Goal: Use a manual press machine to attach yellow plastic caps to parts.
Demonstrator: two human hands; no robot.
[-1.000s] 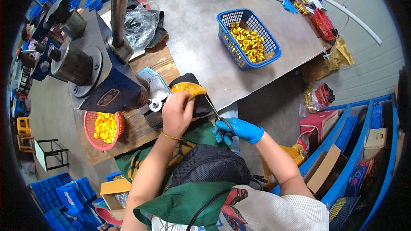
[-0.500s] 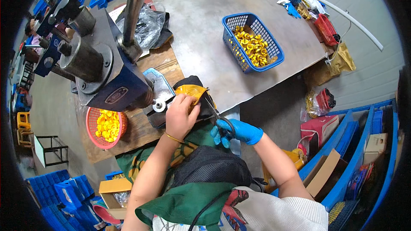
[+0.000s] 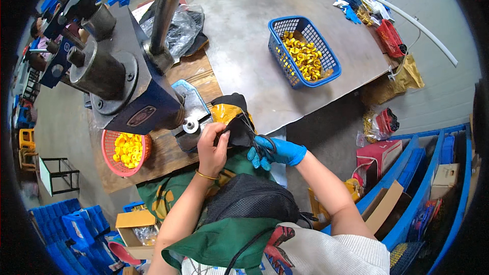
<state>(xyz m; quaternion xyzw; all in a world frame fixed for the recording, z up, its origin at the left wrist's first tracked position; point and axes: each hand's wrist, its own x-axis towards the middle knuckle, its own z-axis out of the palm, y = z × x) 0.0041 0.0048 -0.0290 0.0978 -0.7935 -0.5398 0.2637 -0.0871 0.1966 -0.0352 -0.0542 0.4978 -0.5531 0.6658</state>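
In the head view, the left hand point(image 3: 213, 147) pinches the black edge of a black-and-yellow cloth point(image 3: 227, 113) between thumb and fingers, just beside the press point(image 3: 145, 109) at the table's near edge. The gloved right hand point(image 3: 280, 152) has its fingers curled round the scissors point(image 3: 270, 140), blades pointing at the cloth; whether they are parted I cannot tell. The step looks like trimming; the next move seems to call for holding that edge taut and guiding the blades clear of the left fingertips.
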